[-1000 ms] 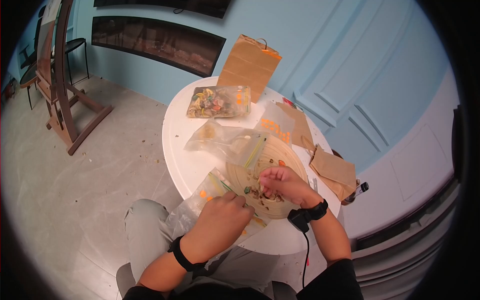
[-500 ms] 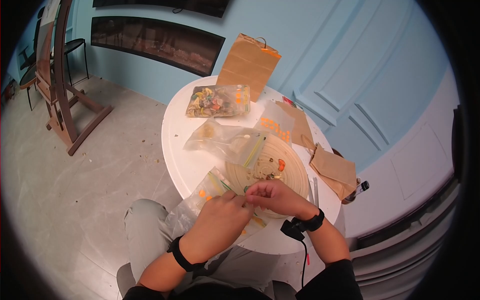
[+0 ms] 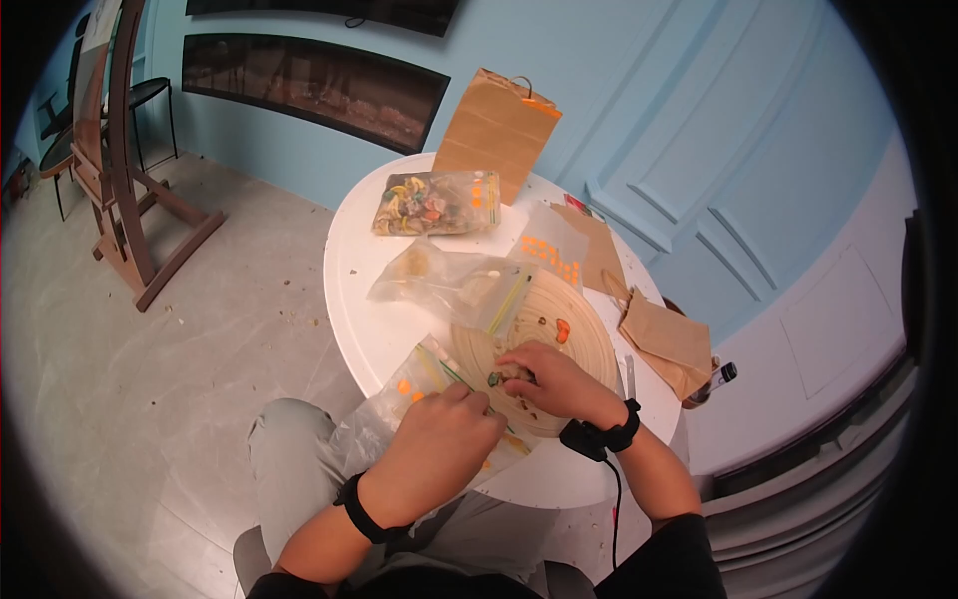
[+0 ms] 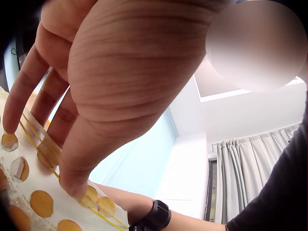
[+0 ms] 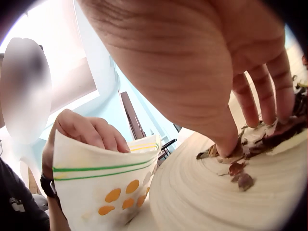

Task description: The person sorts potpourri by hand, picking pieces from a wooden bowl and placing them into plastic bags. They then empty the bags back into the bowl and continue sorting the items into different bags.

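Observation:
My left hand (image 3: 451, 434) grips the top edge of a clear zip bag (image 3: 417, 371) printed with orange dots. In the left wrist view the thumb presses on the bag near its yellow zip lines, with the fingers on the other side. The bag's mouth (image 5: 103, 162) gapes beside the board in the right wrist view. Over the round pale ridged board (image 3: 591, 339), my right hand (image 3: 561, 381) has thumb and fingertips curled down round dried petals (image 5: 257, 147). A few dark flakes (image 5: 245, 181) lie near the thumb. An orange dried piece (image 3: 563, 330) lies farther back.
A second clear zip bag (image 3: 429, 280) overlaps the board's far left edge. Behind it lies a full bag of dried mix (image 3: 429, 205). A tall brown paper bag (image 3: 494, 135) stands at the back of the white table (image 3: 349, 255). Another paper bag (image 3: 667, 344) is at right.
The right hand moved from the board to beside the left hand at the bag's mouth, then back over the dried petals. The left hand has stayed in place.

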Demonstrator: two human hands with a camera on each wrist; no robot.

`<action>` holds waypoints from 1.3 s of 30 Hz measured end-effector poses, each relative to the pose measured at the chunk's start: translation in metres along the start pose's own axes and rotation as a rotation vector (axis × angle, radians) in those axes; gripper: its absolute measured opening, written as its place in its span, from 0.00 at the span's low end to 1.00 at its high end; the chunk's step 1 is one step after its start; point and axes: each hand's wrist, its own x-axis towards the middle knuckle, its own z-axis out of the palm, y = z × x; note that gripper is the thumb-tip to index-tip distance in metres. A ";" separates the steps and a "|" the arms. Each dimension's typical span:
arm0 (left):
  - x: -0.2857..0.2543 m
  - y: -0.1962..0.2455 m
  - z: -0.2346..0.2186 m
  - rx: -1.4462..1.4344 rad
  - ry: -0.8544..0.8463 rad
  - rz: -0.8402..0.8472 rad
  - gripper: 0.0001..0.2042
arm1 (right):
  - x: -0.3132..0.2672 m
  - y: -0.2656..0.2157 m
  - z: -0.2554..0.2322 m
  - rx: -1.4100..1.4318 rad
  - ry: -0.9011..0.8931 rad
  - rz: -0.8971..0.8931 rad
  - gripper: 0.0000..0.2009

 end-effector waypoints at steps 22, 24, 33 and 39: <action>0.001 0.001 0.000 0.072 -0.024 -0.025 0.04 | 0.005 -0.008 0.007 0.208 -0.025 0.076 0.11; 0.001 0.001 0.000 0.074 -0.025 -0.025 0.04 | 0.005 -0.008 0.006 0.229 -0.064 0.135 0.10; 0.000 -0.001 0.001 0.011 -0.001 0.003 0.03 | -0.002 0.008 0.008 0.378 -0.081 0.405 0.07; -0.001 -0.003 0.001 0.005 0.008 0.006 0.03 | 0.001 0.000 -0.009 0.394 -0.098 0.514 0.17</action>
